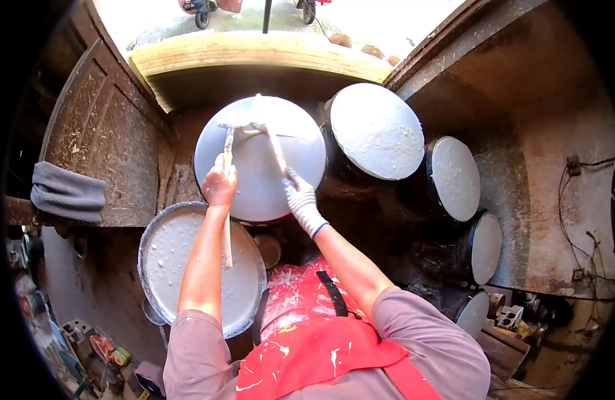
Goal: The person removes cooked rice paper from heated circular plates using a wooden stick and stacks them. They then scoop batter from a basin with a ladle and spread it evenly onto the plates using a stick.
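Observation:
In front of me is a large drum (pixel 261 193) with a smooth, shiny white surface. My left hand (pixel 220 181), bare, is closed round a long wooden-handled tool (pixel 227 233), its far end thickly coated in white. My right hand (pixel 302 200), in a white striped glove, grips a white-smeared stick (pixel 275 148). The coated ends of both tools meet over the far part of the drum; their exact shape is hidden by the white coating. Under my left forearm stands a wide basin (pixel 162 267) of white liquid with bubbles.
Several dark drums with white tops, the nearest being a round drum (pixel 376 131), curve along the right. A wooden board (pixel 301 55) crosses the doorway ahead. A grey cloth (pixel 68 192) hangs on the left door (pixel 97 127). Cables (pixel 566 200) run down the right wall.

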A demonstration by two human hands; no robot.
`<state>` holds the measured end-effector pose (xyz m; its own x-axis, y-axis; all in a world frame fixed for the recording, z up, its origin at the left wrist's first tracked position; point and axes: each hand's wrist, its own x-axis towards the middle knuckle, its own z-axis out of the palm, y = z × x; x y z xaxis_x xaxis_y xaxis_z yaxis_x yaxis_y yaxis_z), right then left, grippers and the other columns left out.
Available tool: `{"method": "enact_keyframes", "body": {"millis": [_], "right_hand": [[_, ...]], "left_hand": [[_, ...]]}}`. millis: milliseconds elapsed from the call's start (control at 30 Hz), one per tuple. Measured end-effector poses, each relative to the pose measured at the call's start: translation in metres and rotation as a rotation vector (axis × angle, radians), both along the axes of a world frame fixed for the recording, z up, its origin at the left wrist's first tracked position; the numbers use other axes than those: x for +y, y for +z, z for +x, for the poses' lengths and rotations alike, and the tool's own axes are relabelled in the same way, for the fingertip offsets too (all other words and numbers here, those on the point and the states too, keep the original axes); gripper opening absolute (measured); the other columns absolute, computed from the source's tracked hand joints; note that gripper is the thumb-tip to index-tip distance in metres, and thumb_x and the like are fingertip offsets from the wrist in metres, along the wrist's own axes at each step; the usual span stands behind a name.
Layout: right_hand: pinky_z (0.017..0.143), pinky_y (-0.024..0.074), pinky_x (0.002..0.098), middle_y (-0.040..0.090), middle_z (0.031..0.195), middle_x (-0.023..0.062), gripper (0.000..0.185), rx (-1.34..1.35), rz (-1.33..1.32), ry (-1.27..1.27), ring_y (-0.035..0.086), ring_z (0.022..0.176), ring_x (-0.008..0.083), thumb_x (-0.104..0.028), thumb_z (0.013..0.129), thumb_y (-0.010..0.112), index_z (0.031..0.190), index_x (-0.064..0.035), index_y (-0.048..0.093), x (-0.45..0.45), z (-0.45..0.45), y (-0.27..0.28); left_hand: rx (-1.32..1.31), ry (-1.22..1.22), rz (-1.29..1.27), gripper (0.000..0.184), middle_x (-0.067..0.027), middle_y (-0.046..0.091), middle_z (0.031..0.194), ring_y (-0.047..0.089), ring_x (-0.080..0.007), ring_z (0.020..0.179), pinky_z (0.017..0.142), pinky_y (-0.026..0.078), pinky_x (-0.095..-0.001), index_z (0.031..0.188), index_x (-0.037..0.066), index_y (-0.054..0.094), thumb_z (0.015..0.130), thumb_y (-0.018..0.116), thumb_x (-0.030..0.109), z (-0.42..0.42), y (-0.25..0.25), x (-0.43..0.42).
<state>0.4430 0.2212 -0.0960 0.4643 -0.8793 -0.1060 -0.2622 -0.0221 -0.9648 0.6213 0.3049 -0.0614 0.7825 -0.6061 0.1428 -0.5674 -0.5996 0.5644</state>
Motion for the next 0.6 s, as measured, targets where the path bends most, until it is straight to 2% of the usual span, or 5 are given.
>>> {"method": "enact_keyframes", "body": {"millis": [67, 100, 233, 467, 600], "right_hand": [[0.089, 0.0374, 0.0253, 0.056, 0.110, 0.0116, 0.035, -0.084, -0.010, -0.137, 0.051, 0.099, 0.0161, -0.010, 0.085, 0.052, 0.116, 0.0044, 0.048, -0.020, -0.024, -0.016], [0.090, 0.0372, 0.0259, 0.055, 0.111, 0.0115, 0.035, -0.126, 0.157, -0.156, 0.051, 0.099, 0.0169, -0.007, 0.085, 0.051, 0.117, 0.0043, 0.047, -0.032, -0.031, -0.018], [0.088, 0.0382, 0.0252, 0.057, 0.111, 0.0144, 0.034, 0.057, -0.041, 0.038, 0.054, 0.099, 0.0182, -0.012, 0.085, 0.050, 0.116, 0.0025, 0.048, -0.033, -0.018, -0.016], [0.081, 0.0414, 0.0349, 0.057, 0.102, 0.0187, 0.036, 0.292, -0.040, 0.249, 0.054, 0.094, 0.0346, -0.027, 0.083, 0.049, 0.118, -0.0152, 0.051, -0.023, 0.004, -0.005], [0.078, 0.0423, 0.0380, 0.057, 0.100, 0.0195, 0.039, 0.361, -0.182, 0.270, 0.055, 0.090, 0.0349, -0.031, 0.082, 0.050, 0.120, -0.0219, 0.048, -0.037, -0.008, 0.006]], "left_hand": [[0.015, -0.002, -0.022, 0.032, -0.0150, 0.061, 0.082, 0.058, -0.0354, 0.074, 0.062, 0.046, -0.0435, 0.106, 0.018, 0.053, 0.074, 0.057, 0.023, 0.003, -0.003, 0.006], [0.032, 0.002, -0.045, 0.033, -0.0151, 0.061, 0.082, 0.058, -0.0353, 0.074, 0.063, 0.046, -0.0434, 0.106, 0.018, 0.054, 0.074, 0.058, 0.023, 0.002, -0.003, 0.007], [0.069, 0.047, 0.022, 0.030, -0.0128, 0.062, 0.085, 0.058, -0.0343, 0.076, 0.063, 0.046, -0.0429, 0.104, 0.019, 0.052, 0.075, 0.057, 0.021, -0.004, -0.001, 0.013], [0.140, 0.181, -0.003, 0.032, -0.0153, 0.061, 0.085, 0.058, -0.0366, 0.077, 0.065, 0.046, -0.0438, 0.105, 0.019, 0.056, 0.073, 0.059, 0.024, -0.019, -0.004, 0.014], [0.155, 0.242, -0.166, 0.032, -0.0124, 0.062, 0.080, 0.059, -0.0303, 0.070, 0.060, 0.046, -0.0403, 0.104, 0.012, 0.057, 0.073, 0.060, 0.019, -0.023, -0.029, 0.020]]}}
